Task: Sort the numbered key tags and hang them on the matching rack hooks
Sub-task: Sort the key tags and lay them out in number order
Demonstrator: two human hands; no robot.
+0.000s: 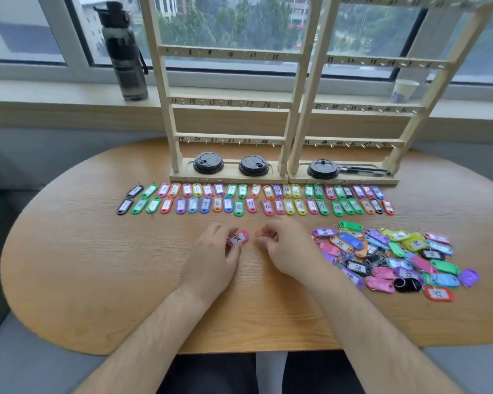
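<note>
Two wooden racks, the left rack [228,54] and the right rack [382,62], stand at the table's far side with numbered bare hooks. In front of them lie two sorted rows of coloured key tags [254,199]. An unsorted heap of tags [393,255] lies at the right. My left hand [215,254] pinches a pink tag [238,238] at the table's middle. My right hand [286,245] pinches an orange tag [259,233], mostly hidden by its fingers.
Three black cup lids [208,163] and black pens [362,169] sit in the rack bases. A dark water bottle [124,52] and a paper cup [404,91] stand on the windowsill. The wooden table [97,251] has a rounded left end.
</note>
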